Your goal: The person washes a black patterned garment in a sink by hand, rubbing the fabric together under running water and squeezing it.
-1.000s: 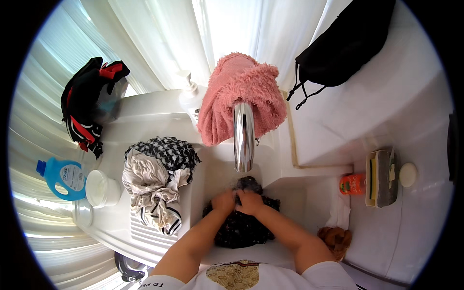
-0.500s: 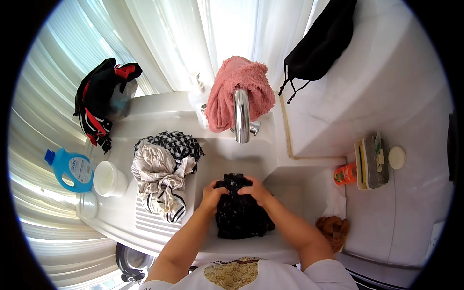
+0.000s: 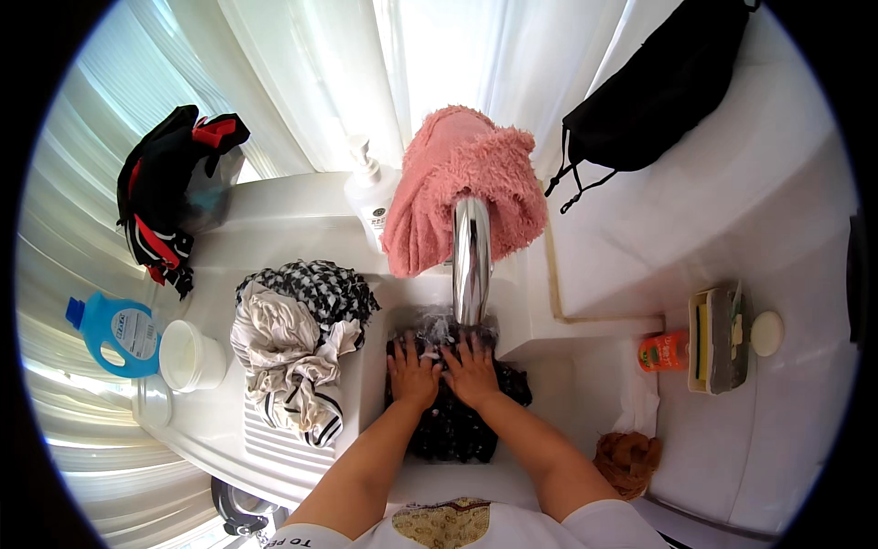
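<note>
Black dotted wet garment lies in the white sink basin, under the chrome tap. We press our left hand and right hand flat on it, fingers spread, side by side, gripping nothing. Beside us, crumpled checked and beige clothes rest on the drainboard.

White curtains backlit by bright daylight (window behind), white countertop around a white sink, chrome faucet.
</note>
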Demonstrator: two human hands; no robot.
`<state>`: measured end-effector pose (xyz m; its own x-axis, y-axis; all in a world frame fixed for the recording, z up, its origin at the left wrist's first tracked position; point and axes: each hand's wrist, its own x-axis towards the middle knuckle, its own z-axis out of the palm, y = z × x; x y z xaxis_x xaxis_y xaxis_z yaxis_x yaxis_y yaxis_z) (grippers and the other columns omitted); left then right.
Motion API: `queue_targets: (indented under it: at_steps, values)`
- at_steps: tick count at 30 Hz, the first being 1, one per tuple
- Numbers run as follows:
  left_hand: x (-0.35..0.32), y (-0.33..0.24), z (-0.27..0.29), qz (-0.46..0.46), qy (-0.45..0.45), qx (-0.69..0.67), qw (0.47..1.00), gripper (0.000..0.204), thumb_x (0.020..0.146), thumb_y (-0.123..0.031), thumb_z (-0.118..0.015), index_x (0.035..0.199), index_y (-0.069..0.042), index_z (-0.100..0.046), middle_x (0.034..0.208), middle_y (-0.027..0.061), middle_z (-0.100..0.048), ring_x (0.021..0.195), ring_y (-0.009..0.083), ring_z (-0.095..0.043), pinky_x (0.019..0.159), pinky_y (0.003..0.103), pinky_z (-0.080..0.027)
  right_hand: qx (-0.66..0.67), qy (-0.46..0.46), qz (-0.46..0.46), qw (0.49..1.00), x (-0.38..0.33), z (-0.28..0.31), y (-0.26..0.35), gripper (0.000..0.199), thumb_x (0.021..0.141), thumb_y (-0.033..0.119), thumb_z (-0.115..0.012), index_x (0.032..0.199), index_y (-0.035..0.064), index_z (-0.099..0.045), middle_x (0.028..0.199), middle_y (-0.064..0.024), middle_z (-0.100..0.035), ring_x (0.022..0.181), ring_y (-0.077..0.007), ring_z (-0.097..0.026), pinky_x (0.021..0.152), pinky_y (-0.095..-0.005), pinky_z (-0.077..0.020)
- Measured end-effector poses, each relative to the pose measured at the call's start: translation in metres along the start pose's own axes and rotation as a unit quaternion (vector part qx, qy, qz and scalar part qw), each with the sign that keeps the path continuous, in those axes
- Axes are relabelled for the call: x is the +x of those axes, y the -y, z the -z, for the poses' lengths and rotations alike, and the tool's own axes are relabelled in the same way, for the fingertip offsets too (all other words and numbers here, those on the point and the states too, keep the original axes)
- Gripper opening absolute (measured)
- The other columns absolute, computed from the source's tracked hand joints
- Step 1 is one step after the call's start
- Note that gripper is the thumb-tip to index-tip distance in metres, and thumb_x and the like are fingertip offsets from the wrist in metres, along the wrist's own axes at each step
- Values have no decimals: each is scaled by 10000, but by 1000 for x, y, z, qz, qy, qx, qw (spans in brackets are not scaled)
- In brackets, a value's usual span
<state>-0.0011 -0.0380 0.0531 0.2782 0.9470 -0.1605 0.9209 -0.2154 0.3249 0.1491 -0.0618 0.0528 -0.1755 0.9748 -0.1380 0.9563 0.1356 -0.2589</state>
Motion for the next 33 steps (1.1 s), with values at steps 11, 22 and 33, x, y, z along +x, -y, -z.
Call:
queue_targets:
  at_steps: [11,22,33]
  values:
    - [58,-3,24,39,64,-76,994,620,709,-154,-629,1299,-52,-464,1106,236,-582,1099,384,-530,962,432,-403,10,-11,-19,1000,32,10,-5,633,778,185,-606,1375,147,-396,1338,-214,-431,1094,-396,-513,921,-448,-425]
    - [-37,-13,106,-27,297,-149,943,744,766,-339,-612,1425,-173,-309,1304,180,-463,1168,387,-464,944,505,-387,297,168,59,938,-51,66,-24,600,679,360,-758,1214,142,-596,1384,-218,-361,1233,-327,-405,937,-470,-403]
    - [-67,-18,9,-61,76,92,991,471,880,-413,-524,1265,-147,-467,1298,110,-442,1145,401,-419,903,631,-334,-19,103,47,993,-77,13,8,817,645,514,-716,1342,194,-435,1369,-182,-326,1277,-352,-302,900,-561,-371]
